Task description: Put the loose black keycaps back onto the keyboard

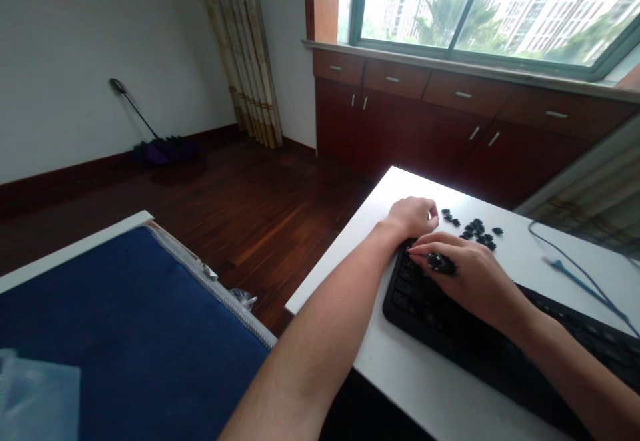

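Keycaps (474,231) scattered on white desk (400,191), right hand (473,277) clamped on more, left hand (413,217) curled

White desk (400,184): black keyboard (415,304), loose black keycaps (475,231), blue cable (580,281).

Black keyboard (450,314) lies angled on the counter (400,191), keys up. Loose black keycaps (473,231) lie scattered at its 1 o'clock, just beyond it. Clump of keycaps (441,263) pinched in right hand (473,281).

Harsh window (425,7) glare (blown right out), edges warped.
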